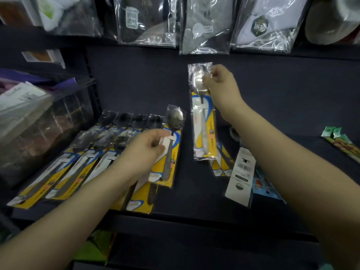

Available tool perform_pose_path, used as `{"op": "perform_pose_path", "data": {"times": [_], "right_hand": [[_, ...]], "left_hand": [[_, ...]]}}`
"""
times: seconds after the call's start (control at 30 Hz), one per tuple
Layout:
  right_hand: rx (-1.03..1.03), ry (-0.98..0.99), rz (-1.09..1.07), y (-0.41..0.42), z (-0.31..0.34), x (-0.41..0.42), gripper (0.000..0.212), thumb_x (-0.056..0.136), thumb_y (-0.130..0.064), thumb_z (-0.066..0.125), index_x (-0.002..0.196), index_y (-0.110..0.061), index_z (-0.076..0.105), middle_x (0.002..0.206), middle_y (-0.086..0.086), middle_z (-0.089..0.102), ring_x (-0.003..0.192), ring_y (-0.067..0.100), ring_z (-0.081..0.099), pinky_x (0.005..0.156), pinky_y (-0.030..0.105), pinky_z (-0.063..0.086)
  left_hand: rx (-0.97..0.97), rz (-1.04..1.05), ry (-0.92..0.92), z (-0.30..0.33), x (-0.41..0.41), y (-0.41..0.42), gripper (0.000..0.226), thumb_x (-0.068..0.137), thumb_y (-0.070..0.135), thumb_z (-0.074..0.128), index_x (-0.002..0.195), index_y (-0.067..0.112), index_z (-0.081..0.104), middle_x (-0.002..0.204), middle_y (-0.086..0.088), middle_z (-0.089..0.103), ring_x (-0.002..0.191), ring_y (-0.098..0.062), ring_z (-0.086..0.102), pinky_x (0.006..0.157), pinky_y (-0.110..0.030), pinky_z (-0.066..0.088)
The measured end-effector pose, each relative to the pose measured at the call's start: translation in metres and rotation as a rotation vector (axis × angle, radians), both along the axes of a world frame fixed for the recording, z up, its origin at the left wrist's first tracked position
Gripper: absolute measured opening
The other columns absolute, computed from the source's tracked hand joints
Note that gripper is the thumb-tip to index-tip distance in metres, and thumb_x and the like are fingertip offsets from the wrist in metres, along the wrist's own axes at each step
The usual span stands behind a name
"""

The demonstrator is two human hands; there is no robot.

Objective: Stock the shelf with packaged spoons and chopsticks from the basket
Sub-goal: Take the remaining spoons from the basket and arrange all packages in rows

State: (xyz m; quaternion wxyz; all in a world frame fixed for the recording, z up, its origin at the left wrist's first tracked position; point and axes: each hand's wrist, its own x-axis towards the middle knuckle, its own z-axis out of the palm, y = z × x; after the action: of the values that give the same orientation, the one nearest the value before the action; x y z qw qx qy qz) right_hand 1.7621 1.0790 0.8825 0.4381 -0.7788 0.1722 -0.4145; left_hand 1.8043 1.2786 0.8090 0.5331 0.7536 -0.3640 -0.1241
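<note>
Nearest, at 8 o'clock, the left hand (150,147) pinches the rightmost packaged spoon (171,147) of the shelf (194,191) row, probably squaring it. Farther, at 12 o'clock, the right hand (220,82) grips a second spoon pack (202,121) by its top, hanging upright, likely ready to lay alongside.

You have one view only, from the camera on your head, so no second view overlaps it. It looks forward and steeply down onto the dark shelf (272,90), close enough that both your forearms run in from the bottom corners, at 7 and 5 o'clock. The wide lens bends the shelf's front edge and stretches the corners. At 12 o'clock the frame cuts off the hanging clear bags (204,26); at 9 o'clock it clips a clear bin (39,121). The lower shelf shows at 6 o'clock.
</note>
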Motion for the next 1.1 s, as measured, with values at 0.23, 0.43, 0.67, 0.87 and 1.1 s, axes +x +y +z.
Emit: {"op": "perform_pose_path", "data": {"times": [0.23, 0.43, 0.67, 0.87, 1.1], "right_hand": [[0.244, 0.227, 0.0, -0.002, -0.044, -0.025, 0.023, 0.086, -0.001, 0.054, 0.066, -0.012, 0.052, 0.066, 0.008, 0.054, 0.063, 0.019, 0.052, 0.058, 0.028, 0.044], [0.399, 0.398, 0.054, 0.021, -0.065, -0.047, 0.023, 0.096, -0.005, 0.04, 0.078, -0.012, 0.053, 0.069, 0.008, 0.048, 0.036, 0.011, 0.038, 0.028, 0.01, 0.024], [0.431, 0.488, 0.121, 0.047, -0.069, -0.046, 0.03, 0.097, -0.004, 0.038, 0.071, -0.013, 0.051, 0.061, 0.001, 0.05, 0.028, 0.005, 0.045, 0.032, 0.015, 0.035], [0.395, 0.494, 0.134, 0.059, -0.077, -0.025, 0.022, 0.092, -0.003, 0.049, 0.073, -0.014, 0.047, 0.068, 0.003, 0.051, 0.049, 0.011, 0.05, 0.032, 0.013, 0.04], [-0.198, 0.709, -0.15, 0.067, -0.095, -0.012, 0.042, 0.081, -0.023, 0.068, 0.111, 0.0, 0.049, 0.113, 0.022, 0.057, 0.097, 0.036, 0.058, 0.072, 0.033, 0.044]], "left_hand": [[0.145, -0.094, 0.131, 0.019, 0.001, -0.058, 0.032, 0.081, -0.016, 0.039, 0.099, 0.0, 0.06, 0.081, -0.006, 0.054, 0.071, -0.015, 0.05, 0.053, -0.015, 0.041], [0.381, -0.057, 0.115, 0.015, 0.026, -0.092, 0.029, 0.078, -0.017, 0.039, 0.086, 0.005, 0.056, 0.08, -0.013, 0.054, 0.074, -0.023, 0.056, 0.069, -0.031, 0.052], [0.45, -0.082, -0.437, 0.024, 0.024, -0.064, 0.041, 0.087, -0.003, 0.04, 0.125, 0.005, 0.052, 0.135, -0.013, 0.045, 0.123, -0.026, 0.045, 0.092, -0.023, 0.036], [0.403, -0.315, -0.79, 0.023, 0.01, 0.023, 0.036, 0.093, 0.019, 0.042, 0.129, 0.015, 0.049, 0.137, -0.002, 0.048, 0.124, -0.015, 0.044, 0.098, -0.016, 0.027], [0.664, -0.557, -0.871, -0.016, 0.001, 0.06, 0.076, 0.069, 0.073, 0.014, 0.14, 0.045, 0.016, 0.157, 0.011, 0.005, 0.142, -0.011, 0.014, 0.111, -0.022, 0.009]]}}
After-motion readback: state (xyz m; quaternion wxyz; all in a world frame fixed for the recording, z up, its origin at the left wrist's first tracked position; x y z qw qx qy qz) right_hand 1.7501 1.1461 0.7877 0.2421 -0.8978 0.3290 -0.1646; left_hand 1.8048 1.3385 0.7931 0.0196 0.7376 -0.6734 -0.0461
